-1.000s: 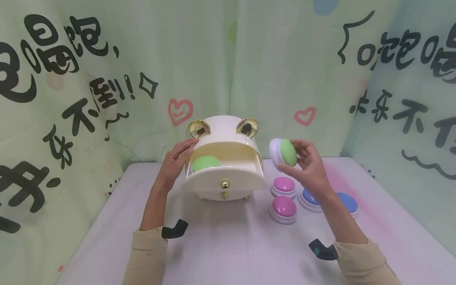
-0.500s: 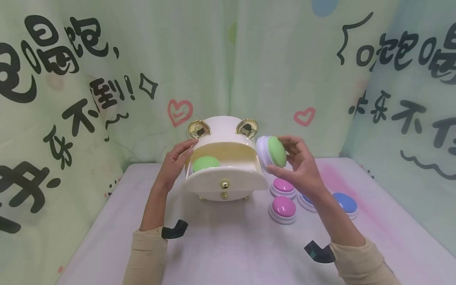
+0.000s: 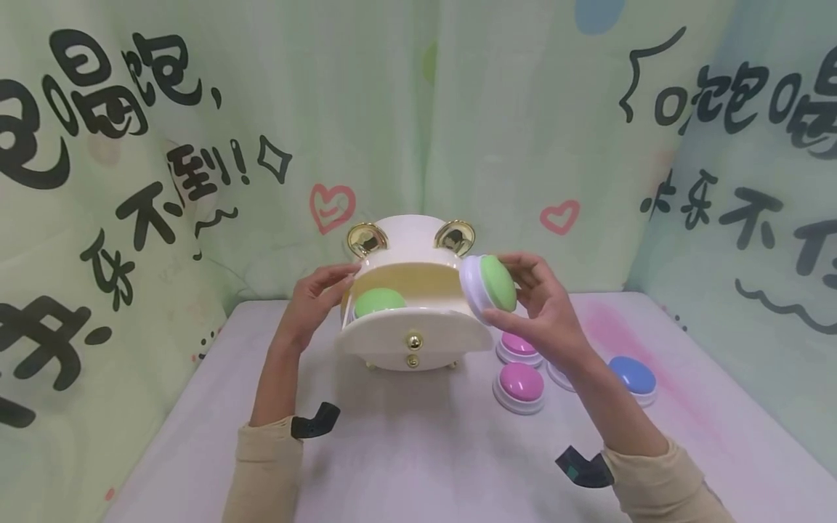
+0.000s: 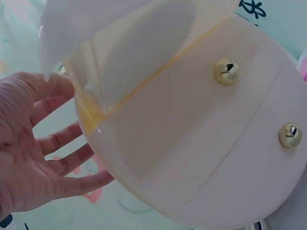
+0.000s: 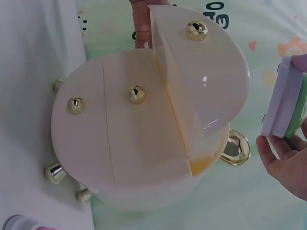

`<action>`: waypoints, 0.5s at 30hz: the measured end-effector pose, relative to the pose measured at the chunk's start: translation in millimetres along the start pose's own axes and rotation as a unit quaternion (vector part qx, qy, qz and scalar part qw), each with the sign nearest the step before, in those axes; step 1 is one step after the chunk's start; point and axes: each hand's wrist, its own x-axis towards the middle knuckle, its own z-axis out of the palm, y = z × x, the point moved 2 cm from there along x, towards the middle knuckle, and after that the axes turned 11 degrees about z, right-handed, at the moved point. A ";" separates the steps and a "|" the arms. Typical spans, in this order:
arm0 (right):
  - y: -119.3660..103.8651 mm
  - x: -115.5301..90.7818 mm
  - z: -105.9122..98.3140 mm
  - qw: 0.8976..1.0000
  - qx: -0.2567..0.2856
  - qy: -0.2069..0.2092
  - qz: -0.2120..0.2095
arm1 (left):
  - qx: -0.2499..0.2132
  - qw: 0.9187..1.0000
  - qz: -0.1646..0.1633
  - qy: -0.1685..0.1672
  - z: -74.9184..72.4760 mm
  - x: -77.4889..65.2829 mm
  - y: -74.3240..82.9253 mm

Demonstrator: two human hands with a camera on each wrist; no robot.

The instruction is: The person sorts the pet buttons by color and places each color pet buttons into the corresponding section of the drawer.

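A white frog-shaped cabinet [image 3: 413, 236] with gold eyes and gold knobs stands on the table, its upper drawer [image 3: 451, 330] pulled out. At the drawer's left end sits a round green-topped button [image 3: 379, 299]. My right hand [image 3: 546, 309] pinches another green-topped button [image 3: 498, 283] by its white base and rim, tipped on edge, overlapping the drawer's right end in the head view. The right wrist view shows this held button [image 5: 283, 103] apart from the cabinet. My left hand [image 3: 317, 301] rests its extended fingers [image 4: 79, 184] against the cabinet's left side.
Right of the cabinet are two pink-topped buttons [image 3: 521, 383], one behind the other. A blue-topped button [image 3: 632, 375] lies farther right, and a white base [image 3: 560, 376] shows partly behind my right forearm. Printed curtains [image 3: 418, 131] stand behind and beside the table [image 3: 405, 457].
My right hand has carried the green-topped button leftward, from beside the cabinet to the drawer's right end. My left hand has shifted only slightly at the cabinet's side.
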 end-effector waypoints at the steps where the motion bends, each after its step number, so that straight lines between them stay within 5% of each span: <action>1: 0.3 0.0 0.6 1.000 0.001 -0.001 0.004 | 0.001 1.000 -0.001 -0.003 -1.3 -0.8 0.6; 15: 2.7 7.7 2.7 0.999 -0.026 -0.024 0.039 | -0.021 0.999 -0.010 -0.044 -13.0 -4.1 4.1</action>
